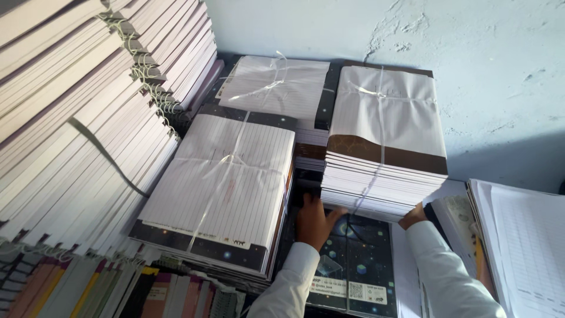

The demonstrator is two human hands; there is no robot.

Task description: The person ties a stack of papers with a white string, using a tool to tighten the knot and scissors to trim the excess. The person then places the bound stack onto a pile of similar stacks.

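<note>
Both hands at the near end of a tied bundle

The left hand [315, 221] lies flat, fingers spread, and the right hand [413, 215] hooks under the tied notebook bundle [385, 141], whose long axis runs away from them toward the wall [471, 53].

From my remote seat I see mostly paper: the tied bundle of notebooks [385, 147] is matt white ruled paper over a brown card band, bound with thin, shiny plastic string [381, 106]. My left hand [316, 221] and right hand [412, 216], in smooth white cloth sleeves [450, 277], press against its paper edges. Beneath lies a glossy dark printed cover [362, 259], catching light. The neighbouring bundle [223, 182] is the same matt lined paper. The tall stacks [70, 135] show wire spiral bindings. The wall [471, 53] is rough, chipped pale plaster.
</note>
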